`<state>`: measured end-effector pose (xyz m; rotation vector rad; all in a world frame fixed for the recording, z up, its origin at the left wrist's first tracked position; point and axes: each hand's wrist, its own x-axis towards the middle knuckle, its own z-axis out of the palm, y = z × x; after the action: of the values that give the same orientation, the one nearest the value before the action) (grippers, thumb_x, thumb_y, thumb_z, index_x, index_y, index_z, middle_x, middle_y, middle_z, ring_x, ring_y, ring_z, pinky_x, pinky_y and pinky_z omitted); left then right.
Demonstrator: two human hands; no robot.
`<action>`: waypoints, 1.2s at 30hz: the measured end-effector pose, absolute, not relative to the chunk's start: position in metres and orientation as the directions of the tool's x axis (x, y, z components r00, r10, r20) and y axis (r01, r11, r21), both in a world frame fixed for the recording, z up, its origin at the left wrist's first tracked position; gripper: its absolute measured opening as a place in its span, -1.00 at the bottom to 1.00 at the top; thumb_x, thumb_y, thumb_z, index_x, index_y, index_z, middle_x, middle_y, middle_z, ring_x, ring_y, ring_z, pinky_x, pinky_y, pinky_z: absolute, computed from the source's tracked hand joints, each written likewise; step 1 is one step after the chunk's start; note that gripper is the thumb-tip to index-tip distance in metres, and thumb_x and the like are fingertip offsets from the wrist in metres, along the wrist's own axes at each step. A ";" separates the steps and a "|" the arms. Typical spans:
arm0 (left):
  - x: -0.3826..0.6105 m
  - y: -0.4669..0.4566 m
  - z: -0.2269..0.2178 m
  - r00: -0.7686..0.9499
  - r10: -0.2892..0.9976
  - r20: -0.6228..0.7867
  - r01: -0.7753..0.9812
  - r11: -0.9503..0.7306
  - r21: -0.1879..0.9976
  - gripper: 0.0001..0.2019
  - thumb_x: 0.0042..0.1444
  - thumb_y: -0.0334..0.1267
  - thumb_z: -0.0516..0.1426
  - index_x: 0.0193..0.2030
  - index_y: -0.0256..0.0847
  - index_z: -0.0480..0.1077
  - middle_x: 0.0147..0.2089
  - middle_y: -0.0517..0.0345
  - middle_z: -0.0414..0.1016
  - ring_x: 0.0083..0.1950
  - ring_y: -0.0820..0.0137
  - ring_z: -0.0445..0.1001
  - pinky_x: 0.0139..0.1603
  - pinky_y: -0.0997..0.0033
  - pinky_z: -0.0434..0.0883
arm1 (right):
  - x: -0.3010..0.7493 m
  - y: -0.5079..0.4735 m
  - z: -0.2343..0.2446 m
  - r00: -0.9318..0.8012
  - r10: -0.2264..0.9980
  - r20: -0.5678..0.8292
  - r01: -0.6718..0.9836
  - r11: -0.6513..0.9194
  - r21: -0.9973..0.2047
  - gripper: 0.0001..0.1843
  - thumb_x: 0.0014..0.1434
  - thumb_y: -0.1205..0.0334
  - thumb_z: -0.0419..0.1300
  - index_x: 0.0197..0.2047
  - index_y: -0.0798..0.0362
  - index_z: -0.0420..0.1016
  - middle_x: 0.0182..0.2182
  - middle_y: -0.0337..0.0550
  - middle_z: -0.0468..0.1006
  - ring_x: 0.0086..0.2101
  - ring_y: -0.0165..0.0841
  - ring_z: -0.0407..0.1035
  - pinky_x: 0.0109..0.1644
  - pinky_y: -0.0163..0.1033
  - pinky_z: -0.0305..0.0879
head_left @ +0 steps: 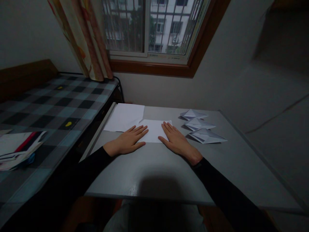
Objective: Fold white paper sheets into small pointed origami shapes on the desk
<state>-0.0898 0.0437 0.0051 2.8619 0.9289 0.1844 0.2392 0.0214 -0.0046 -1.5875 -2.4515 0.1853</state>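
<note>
A white paper sheet [154,129] lies on the grey table [154,174] in front of me. My left hand [127,141] lies flat with its fingers stretched out, the fingertips pressing the sheet's left edge. My right hand [176,141] also lies flat and open, its fingers resting on the sheet's right part. Both hands hold nothing. A stack of blank white paper [124,117] sits just behind and to the left of the sheet, partly under it.
Three folded white paper shapes [200,126] lie in a row at the table's right. A bed with a checked cover [48,109] stands to the left, with books and papers [16,149] on it. A window [149,29] and curtain [84,38] are behind.
</note>
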 end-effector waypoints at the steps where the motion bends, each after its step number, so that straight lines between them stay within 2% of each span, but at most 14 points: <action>1: -0.090 0.044 0.007 0.804 0.590 0.078 0.574 -0.803 0.159 -0.26 0.63 0.21 -0.12 0.76 -0.09 -0.07 0.76 -0.07 -0.03 0.77 0.09 -0.01 0.75 -0.09 -0.05 | 0.239 0.021 -0.005 -0.394 0.911 0.122 0.884 0.412 -0.223 -0.02 0.57 -0.37 -0.08 0.73 0.19 0.01 0.66 0.24 0.04 0.63 0.07 -0.06 0.69 0.25 -0.03; 7: -0.090 0.043 0.024 0.790 0.593 0.154 0.570 -0.804 0.170 -0.34 0.57 0.19 0.05 0.60 -0.18 0.31 0.63 -0.18 0.32 0.62 0.03 0.35 0.62 -0.03 0.29 | 0.246 0.016 -0.003 -0.452 0.870 0.198 0.832 0.491 -0.258 0.12 0.41 -0.49 0.20 0.71 0.12 0.09 0.64 0.30 0.11 0.61 0.17 0.01 0.63 0.38 0.08; 10: -0.089 0.042 0.030 0.779 0.597 0.190 0.569 -0.801 0.184 -0.44 0.59 0.16 0.04 0.46 -0.15 0.47 0.51 -0.16 0.49 0.49 0.02 0.52 0.49 -0.02 0.45 | 0.257 0.011 0.002 -0.508 0.838 0.200 0.795 0.545 -0.267 0.13 0.31 -0.46 0.36 0.68 0.00 0.18 0.63 0.22 0.16 0.59 0.18 0.06 0.64 0.40 0.08; 13: -0.087 0.042 0.032 0.751 0.623 0.220 0.589 -0.782 0.206 -0.52 0.63 0.10 -0.02 0.33 -0.11 0.56 0.32 -0.10 0.67 0.28 0.05 0.68 0.33 0.01 0.56 | 0.265 0.008 0.007 -0.523 0.821 0.228 0.770 0.570 -0.285 -0.02 0.34 -0.27 0.42 0.65 -0.10 0.26 0.61 0.10 0.24 0.57 0.12 0.15 0.64 0.41 0.07; 15: -0.087 0.042 0.033 0.730 0.641 0.237 0.605 -0.768 0.211 -0.53 0.64 0.08 -0.05 0.26 -0.09 0.59 0.18 -0.07 0.73 0.14 0.09 0.73 0.22 0.05 0.59 | 0.268 0.007 0.011 -0.526 0.810 0.259 0.749 0.585 -0.311 -0.27 0.44 -0.05 0.34 0.59 -0.11 0.38 0.56 0.04 0.35 0.53 0.06 0.24 0.63 0.40 0.10; 18: -0.090 0.044 0.033 0.725 0.639 0.258 0.608 -0.769 0.196 -0.54 0.63 0.10 -0.02 0.20 -0.10 0.61 0.08 -0.05 0.75 0.06 0.10 0.73 0.14 0.09 0.58 | 0.265 0.008 0.019 -0.491 0.811 0.317 0.703 0.584 -0.406 -0.56 0.54 0.14 0.18 0.39 -0.12 0.61 0.38 -0.03 0.61 0.38 -0.02 0.48 0.52 0.32 0.32; 20: -0.093 0.045 0.035 0.725 0.631 0.275 0.595 -0.776 0.209 -0.57 0.60 0.10 0.04 0.18 -0.10 0.61 0.05 -0.04 0.75 0.05 0.11 0.72 0.11 0.12 0.57 | 0.260 0.006 0.027 -0.434 0.837 0.334 0.689 0.547 -0.476 -0.64 0.57 0.12 0.14 0.24 -0.12 0.71 0.21 -0.04 0.74 0.21 -0.02 0.63 0.34 0.24 0.50; 22: -0.095 0.045 0.037 0.693 0.648 0.316 0.589 -0.762 0.271 -0.62 0.59 0.05 0.08 0.12 -0.11 0.63 0.00 -0.02 0.75 0.00 0.15 0.71 0.06 0.17 0.55 | 0.255 0.003 0.036 -0.377 0.864 0.332 0.687 0.502 -0.526 -0.67 0.59 0.07 0.14 0.08 -0.09 0.75 0.04 -0.04 0.81 0.01 -0.03 0.69 0.15 0.13 0.57; 25: -0.096 0.043 0.045 0.564 0.734 0.379 0.573 -0.678 0.461 -0.67 0.59 -0.02 0.09 0.00 -0.14 0.62 -0.11 0.05 0.72 -0.12 0.26 0.65 -0.05 0.28 0.50 | 0.249 -0.001 0.044 -0.301 0.885 0.356 0.652 0.463 -0.600 -0.64 0.60 0.01 0.13 -0.12 -0.04 0.70 -0.20 -0.10 0.77 -0.23 -0.14 0.62 -0.06 -0.05 0.49; 29: -0.093 0.044 0.054 0.388 0.830 0.400 0.462 -0.551 0.695 -0.66 0.50 0.04 0.19 -0.16 -0.17 0.55 -0.30 0.17 0.56 -0.28 0.36 0.49 -0.25 0.39 0.39 | 0.241 0.003 0.035 -0.079 0.904 0.420 0.534 0.394 -0.748 -0.54 0.52 -0.12 0.24 -0.37 -0.02 0.50 -0.46 -0.24 0.55 -0.42 -0.29 0.42 -0.29 -0.20 0.32; 31: -0.090 0.047 0.053 0.315 0.858 0.406 0.407 -0.509 0.759 -0.65 0.45 0.05 0.23 -0.25 -0.17 0.48 -0.38 0.23 0.43 -0.35 0.40 0.39 -0.33 0.41 0.32 | 0.238 0.007 0.027 0.018 0.929 0.371 0.411 0.331 -0.849 -0.54 0.46 -0.17 0.29 -0.35 -0.02 0.48 -0.46 -0.24 0.55 -0.43 -0.30 0.40 -0.36 -0.23 0.30; 33: -0.087 0.050 0.048 0.267 0.885 0.381 0.374 -0.459 0.806 -0.66 0.42 0.05 0.25 -0.25 -0.17 0.46 -0.40 0.26 0.37 -0.37 0.42 0.37 -0.34 0.41 0.31 | 0.236 0.011 0.021 0.027 0.956 0.292 0.292 0.272 -0.917 -0.60 0.42 -0.19 0.30 -0.20 -0.01 0.56 -0.36 -0.18 0.65 -0.36 -0.24 0.50 -0.33 -0.21 0.40; 34: -0.087 0.052 0.044 0.253 0.898 0.361 0.368 -0.434 0.822 -0.69 0.41 0.04 0.25 -0.20 -0.16 0.47 -0.38 0.25 0.40 -0.36 0.41 0.41 -0.31 0.40 0.35 | 0.235 0.012 0.019 0.013 0.964 0.267 0.272 0.254 -0.928 -0.62 0.41 -0.18 0.30 -0.11 -0.01 0.58 -0.30 -0.14 0.70 -0.31 -0.20 0.55 -0.29 -0.18 0.46; 36: -0.086 0.055 0.036 0.250 0.913 0.323 0.398 -0.401 0.825 -0.73 0.40 0.00 0.26 0.00 -0.16 0.51 -0.25 0.19 0.53 -0.27 0.35 0.53 -0.21 0.35 0.47 | 0.237 0.014 0.017 -0.018 0.964 0.265 0.350 0.255 -0.901 -0.63 0.42 -0.13 0.28 0.01 -0.01 0.61 -0.21 -0.07 0.74 -0.22 -0.12 0.61 -0.17 -0.08 0.55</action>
<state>-0.0865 0.0547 0.0357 1.9206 1.1905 1.0951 0.2368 0.0143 0.0166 -1.2656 -1.5546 0.7939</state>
